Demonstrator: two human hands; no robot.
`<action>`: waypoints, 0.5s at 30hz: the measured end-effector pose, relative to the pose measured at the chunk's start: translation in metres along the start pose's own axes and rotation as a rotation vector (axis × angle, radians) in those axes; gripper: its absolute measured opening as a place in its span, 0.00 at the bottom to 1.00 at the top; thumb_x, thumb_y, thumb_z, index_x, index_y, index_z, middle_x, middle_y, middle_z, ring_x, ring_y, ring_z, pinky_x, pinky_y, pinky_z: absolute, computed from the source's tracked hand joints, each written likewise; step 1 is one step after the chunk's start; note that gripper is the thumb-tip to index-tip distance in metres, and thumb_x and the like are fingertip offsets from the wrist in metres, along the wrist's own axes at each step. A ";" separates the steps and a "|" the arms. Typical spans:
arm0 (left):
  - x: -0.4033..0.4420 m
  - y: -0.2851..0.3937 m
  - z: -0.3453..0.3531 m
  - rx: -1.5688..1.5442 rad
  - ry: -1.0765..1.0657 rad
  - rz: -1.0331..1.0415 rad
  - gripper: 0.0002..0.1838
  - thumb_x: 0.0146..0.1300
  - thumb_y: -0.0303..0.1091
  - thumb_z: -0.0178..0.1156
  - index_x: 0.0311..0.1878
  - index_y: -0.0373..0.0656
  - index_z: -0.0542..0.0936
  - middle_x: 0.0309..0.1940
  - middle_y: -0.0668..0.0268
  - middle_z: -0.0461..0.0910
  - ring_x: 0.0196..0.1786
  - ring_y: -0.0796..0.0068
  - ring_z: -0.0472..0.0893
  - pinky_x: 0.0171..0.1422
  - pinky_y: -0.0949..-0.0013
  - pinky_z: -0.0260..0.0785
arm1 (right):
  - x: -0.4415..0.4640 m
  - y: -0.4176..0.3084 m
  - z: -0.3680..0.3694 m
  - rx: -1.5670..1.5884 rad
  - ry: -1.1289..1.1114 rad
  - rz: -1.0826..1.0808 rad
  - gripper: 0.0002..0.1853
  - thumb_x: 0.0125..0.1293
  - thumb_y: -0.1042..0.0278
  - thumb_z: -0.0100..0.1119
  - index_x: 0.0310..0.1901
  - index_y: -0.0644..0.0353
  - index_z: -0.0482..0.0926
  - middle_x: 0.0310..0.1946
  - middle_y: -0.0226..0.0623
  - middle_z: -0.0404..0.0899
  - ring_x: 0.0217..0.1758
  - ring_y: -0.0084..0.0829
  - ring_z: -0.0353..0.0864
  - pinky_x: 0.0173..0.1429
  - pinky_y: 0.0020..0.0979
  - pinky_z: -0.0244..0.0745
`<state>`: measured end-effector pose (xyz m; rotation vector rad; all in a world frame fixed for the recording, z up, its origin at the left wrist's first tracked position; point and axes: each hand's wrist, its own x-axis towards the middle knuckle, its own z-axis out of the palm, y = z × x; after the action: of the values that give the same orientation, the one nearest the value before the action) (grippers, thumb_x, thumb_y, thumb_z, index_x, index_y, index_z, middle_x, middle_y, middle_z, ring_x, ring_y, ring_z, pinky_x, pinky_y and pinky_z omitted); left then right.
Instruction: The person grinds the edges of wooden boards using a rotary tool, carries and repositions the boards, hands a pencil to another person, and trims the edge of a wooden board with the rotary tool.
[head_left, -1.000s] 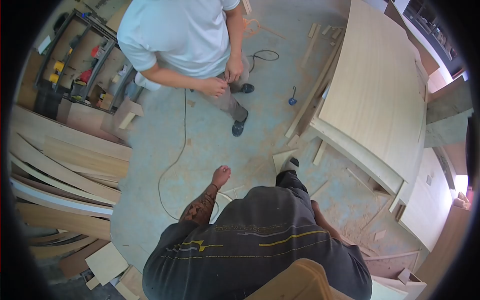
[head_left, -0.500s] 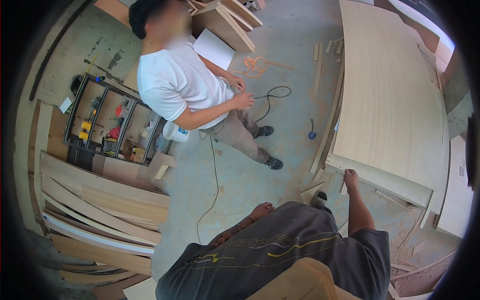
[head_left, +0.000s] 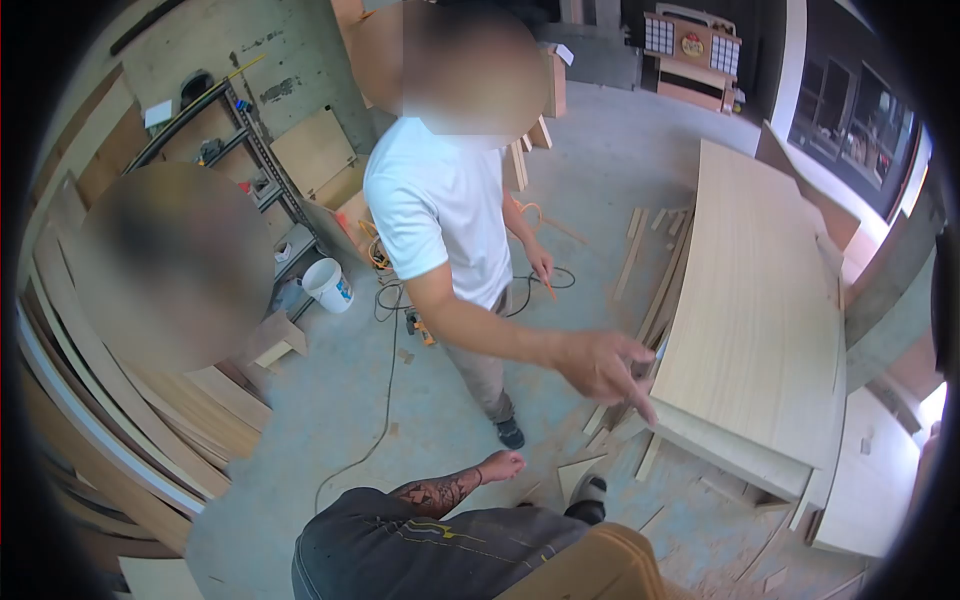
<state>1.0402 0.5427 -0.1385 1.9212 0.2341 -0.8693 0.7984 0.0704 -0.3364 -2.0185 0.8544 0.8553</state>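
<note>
Left hand [head_left: 503, 466] over floor [head_left: 275, 470], palm hidden; right hand out of view.

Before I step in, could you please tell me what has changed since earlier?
The co-worker has parted both hands and stretched one hand toward the wood panel. The wearer's right hand is no longer by the panel's edge. The panel and white bucket stayed put.

Left hand [head_left: 501, 466] out in front
</note>
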 end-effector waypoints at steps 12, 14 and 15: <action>-0.092 -0.138 -0.107 -0.448 0.547 -0.322 0.10 0.77 0.43 0.66 0.54 0.52 0.80 0.37 0.64 0.86 0.34 0.64 0.87 0.36 0.58 0.79 | -0.050 -0.059 -0.013 0.404 -0.012 -0.010 0.22 0.77 0.53 0.64 0.54 0.69 0.88 0.33 0.43 0.89 0.34 0.36 0.91 0.36 0.40 0.84; -0.136 -0.159 -0.138 0.192 0.433 -0.386 0.09 0.77 0.42 0.63 0.52 0.51 0.82 0.35 0.62 0.86 0.30 0.62 0.86 0.35 0.57 0.78 | -0.070 -0.091 -0.015 0.401 0.001 -0.127 0.22 0.77 0.54 0.64 0.56 0.69 0.88 0.35 0.47 0.90 0.37 0.39 0.92 0.39 0.40 0.85; -0.156 -0.168 -0.142 0.709 0.372 -0.355 0.09 0.76 0.41 0.62 0.51 0.50 0.83 0.34 0.61 0.85 0.29 0.61 0.85 0.35 0.56 0.77 | -0.085 -0.097 -0.016 0.364 0.004 -0.178 0.24 0.77 0.53 0.64 0.58 0.69 0.87 0.38 0.51 0.91 0.41 0.44 0.94 0.44 0.43 0.88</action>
<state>0.9098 0.7778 -0.1158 2.7656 0.5592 -0.8870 0.8325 0.1267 -0.2242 -1.7452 0.7569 0.5510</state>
